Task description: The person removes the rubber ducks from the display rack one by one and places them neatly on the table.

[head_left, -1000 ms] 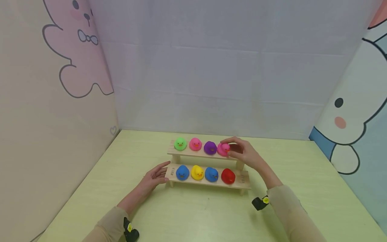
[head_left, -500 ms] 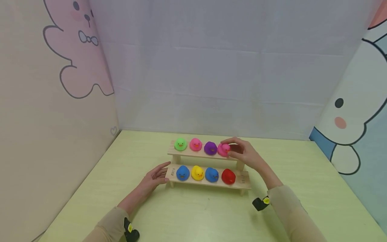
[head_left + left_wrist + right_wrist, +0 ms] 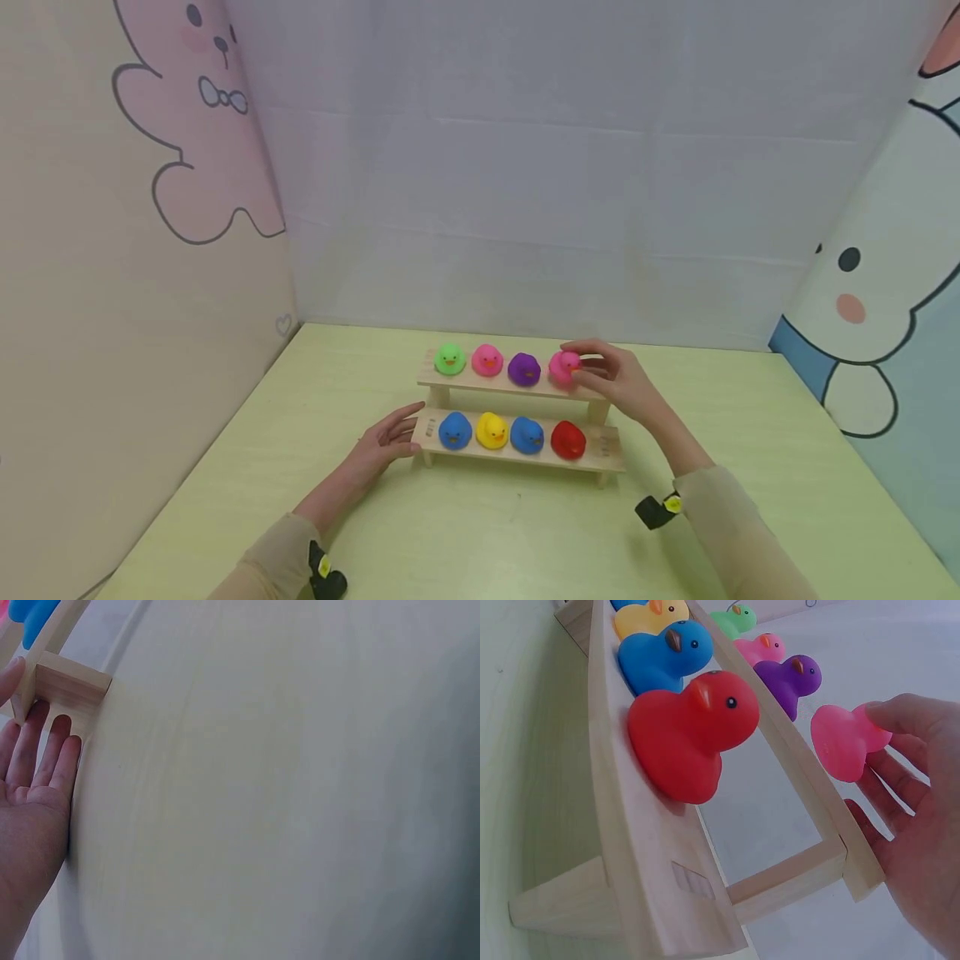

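My right hand (image 3: 622, 383) pinches a pink rubber duck (image 3: 564, 367) at the right end of the upper tier of a two-tier wooden stand (image 3: 611, 450). In the right wrist view this duck (image 3: 840, 742) leans over, with its base turned toward the purple duck. Thumb and fingertips of my left hand (image 3: 375, 446) hold the left end of the lower tier; its other fingers lie loose under the board. Along the upper tier sit a green duck (image 3: 450, 359), another pink duck (image 3: 487, 360) and a purple duck (image 3: 524, 369).
Two blue ducks (image 3: 455, 431), a yellow duck (image 3: 492, 431) and a red duck (image 3: 568, 440) line the lower tier. The stand rests on a pale table (image 3: 517, 533), with a white sheet (image 3: 465, 208) behind and cartoon-printed panels on both sides.
The pink duck in my right hand has shifted slightly right, widening the gap to the purple duck. My left hand keeps its place at the stand, and the head view has turned a little.
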### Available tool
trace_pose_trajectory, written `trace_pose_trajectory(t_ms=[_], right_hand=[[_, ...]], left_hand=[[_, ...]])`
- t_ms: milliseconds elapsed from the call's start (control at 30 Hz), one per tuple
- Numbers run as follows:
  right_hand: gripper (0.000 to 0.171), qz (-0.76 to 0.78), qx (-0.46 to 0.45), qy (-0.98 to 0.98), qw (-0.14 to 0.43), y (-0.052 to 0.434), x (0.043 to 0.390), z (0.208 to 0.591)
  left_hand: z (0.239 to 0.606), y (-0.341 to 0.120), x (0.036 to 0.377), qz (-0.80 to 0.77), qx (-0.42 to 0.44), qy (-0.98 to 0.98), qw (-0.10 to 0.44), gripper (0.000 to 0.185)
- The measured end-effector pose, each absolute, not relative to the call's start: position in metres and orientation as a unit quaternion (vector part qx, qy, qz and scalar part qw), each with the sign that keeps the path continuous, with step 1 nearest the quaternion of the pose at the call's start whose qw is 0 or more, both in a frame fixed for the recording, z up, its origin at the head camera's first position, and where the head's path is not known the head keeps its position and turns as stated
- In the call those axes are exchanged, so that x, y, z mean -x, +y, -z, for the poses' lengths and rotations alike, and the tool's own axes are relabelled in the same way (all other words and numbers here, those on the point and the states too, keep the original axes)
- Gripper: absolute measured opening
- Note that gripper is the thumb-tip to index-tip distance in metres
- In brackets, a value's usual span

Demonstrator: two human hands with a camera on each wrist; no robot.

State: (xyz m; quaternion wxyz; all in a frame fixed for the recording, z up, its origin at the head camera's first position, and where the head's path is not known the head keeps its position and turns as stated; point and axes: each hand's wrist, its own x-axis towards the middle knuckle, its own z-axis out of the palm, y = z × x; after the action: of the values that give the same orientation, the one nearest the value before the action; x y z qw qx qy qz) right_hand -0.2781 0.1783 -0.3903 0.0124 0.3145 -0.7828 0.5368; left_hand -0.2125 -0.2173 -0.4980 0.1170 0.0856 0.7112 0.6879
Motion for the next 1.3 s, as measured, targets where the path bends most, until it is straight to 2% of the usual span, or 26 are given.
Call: trace_pose_trajectory(t_ms=[600, 900, 1300], right_hand=[[0.040, -0.498, -0.290, -0.804, 0.144, 0.202, 0.262, 0.363], [0.039, -0.484, -0.262, -0.811, 0.200, 0.223, 0.268, 0.373], [0.041, -0.508, -0.209, -0.800, 0.243, 0.253, 0.278, 0.397]], left_hand=[[0.496, -0.218, 0.211, -0.684, -0.102, 0.714, 0.114, 0.065], [0.495, -0.217, 0.210, -0.685, -0.089, 0.714, 0.113, 0.065], [0.497, -0.218, 0.211, -0.686, -0.113, 0.709, 0.119, 0.066]])
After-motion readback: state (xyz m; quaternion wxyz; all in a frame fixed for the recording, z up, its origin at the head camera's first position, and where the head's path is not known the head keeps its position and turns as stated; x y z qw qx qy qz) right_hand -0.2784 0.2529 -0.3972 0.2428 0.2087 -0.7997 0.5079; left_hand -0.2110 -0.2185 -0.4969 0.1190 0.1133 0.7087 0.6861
